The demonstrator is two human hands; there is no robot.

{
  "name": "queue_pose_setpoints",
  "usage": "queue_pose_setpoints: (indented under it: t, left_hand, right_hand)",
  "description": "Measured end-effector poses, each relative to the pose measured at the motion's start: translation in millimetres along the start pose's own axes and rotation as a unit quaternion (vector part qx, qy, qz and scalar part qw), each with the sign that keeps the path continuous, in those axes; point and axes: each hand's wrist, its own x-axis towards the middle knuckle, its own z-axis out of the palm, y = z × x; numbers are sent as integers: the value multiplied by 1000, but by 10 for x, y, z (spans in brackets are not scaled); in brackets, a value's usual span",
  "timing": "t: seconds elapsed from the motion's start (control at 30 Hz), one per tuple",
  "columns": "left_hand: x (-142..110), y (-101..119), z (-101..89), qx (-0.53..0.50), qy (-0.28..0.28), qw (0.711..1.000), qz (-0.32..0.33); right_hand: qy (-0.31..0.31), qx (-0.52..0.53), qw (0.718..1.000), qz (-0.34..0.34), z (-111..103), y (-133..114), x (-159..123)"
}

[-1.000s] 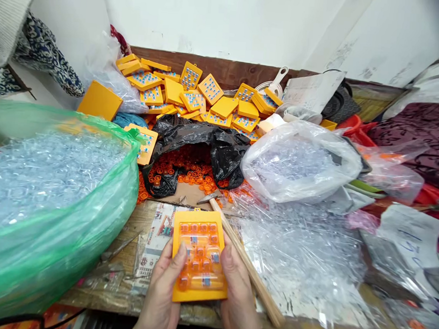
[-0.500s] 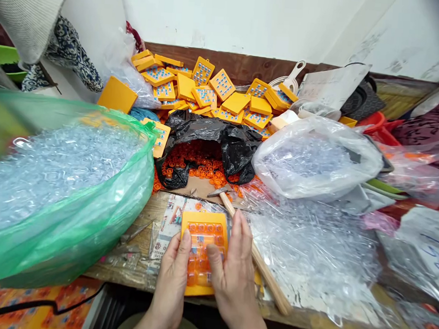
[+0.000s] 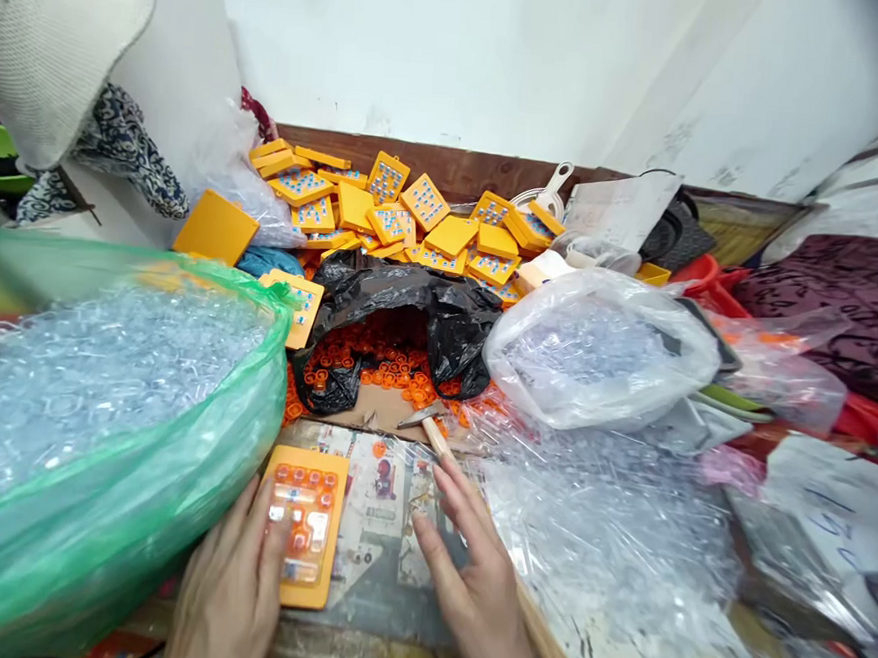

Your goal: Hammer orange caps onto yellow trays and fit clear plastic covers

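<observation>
My left hand (image 3: 232, 590) grips a yellow plastic frame (image 3: 305, 520) filled with orange and clear pieces, its thumb pressing on the face. The frame lies flat on the printed paper near the table's front edge, beside the green bag. My right hand (image 3: 477, 582) is empty, fingers stretched out flat over the paper, next to the wooden handle of a small hammer (image 3: 439, 434).
A green bag of clear plastic pieces (image 3: 94, 415) fills the left. A black bag of orange rings (image 3: 398, 331) sits behind the paper, a pile of yellow frames (image 3: 409, 212) at the back. Clear bags (image 3: 599, 345) and loose clear pieces (image 3: 607, 511) cover the right.
The yellow frame has moved left, from between both hands to beside the green bag. My right hand has let go of it and opened over the paper.
</observation>
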Motion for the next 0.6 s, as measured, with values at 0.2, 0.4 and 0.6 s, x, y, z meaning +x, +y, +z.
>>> queue_pose_setpoints:
  t: [0.2, 0.4, 0.6]
  left_hand:
    - [-69, 382, 444, 155, 92, 920, 347]
    - [105, 502, 939, 124, 74, 876, 460]
    - [-83, 509, 1345, -76, 76, 985, 134]
  right_hand:
    - [50, -5, 993, -103, -346, -7, 869]
    - [11, 29, 984, -175, 35, -482, 2113]
    - [-135, 26, 978, -157, 1141, -936, 2797]
